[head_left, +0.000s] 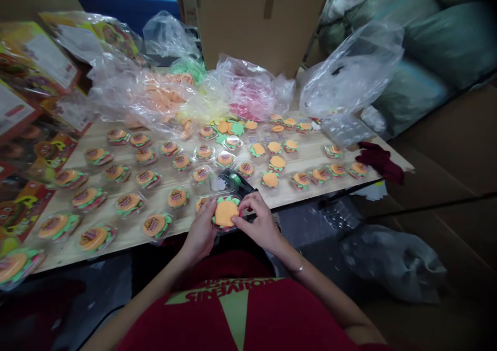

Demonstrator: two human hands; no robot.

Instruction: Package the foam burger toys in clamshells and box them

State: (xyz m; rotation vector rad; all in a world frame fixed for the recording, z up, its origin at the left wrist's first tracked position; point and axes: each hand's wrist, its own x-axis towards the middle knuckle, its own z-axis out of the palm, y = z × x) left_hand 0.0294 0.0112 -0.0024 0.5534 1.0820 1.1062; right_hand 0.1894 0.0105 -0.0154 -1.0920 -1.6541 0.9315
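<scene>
At the table's front edge both hands grip a toy burger (226,214) with a plain orange bun top and green frill. My left hand (202,229) closes around its left side, and my right hand (261,220) pinches the right edge between thumb and fingers. Under the burger sits what looks like a clear plastic case, mostly covered. Just beyond my hands lies a black tape dispenser (243,185) beside an opened clear case (219,184). A packed burger (178,198) with a printed top stands left of my hands. An unprinted burger (270,179) lies farther back.
Several cased burgers (130,203) spread across the wooden table (186,237). Behind them are clear bags of orange, yellow and pink pieces (252,94). Printed packaging (27,211) is stacked at left. A dark red cloth (378,160) hangs over the right edge.
</scene>
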